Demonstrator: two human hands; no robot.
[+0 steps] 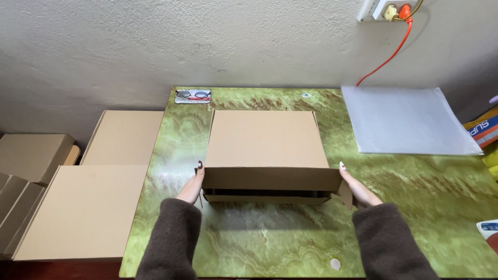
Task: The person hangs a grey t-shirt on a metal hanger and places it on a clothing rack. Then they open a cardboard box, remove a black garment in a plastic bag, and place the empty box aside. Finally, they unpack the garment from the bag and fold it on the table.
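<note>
While the brown corrugated cardboard box (265,155) is gripped at nine and three o'clock by left hand (192,185) and right hand (358,189), even pressure is advised.

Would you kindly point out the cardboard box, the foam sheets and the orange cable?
cardboard box (264,139), head view, middle of its top panel.
foam sheets (407,119), head view, centre of the stack.
orange cable (386,61), head view, mid-length against the wall.

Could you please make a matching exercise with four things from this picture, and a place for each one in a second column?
1. cardboard box
2. eyeglasses
3. white sheets
4. orange cable

a. far right of the table
b. between the left hand and right hand
c. hanging on the wall
d. far edge, left of middle

Pairs: 1-b, 2-d, 3-a, 4-c
</note>
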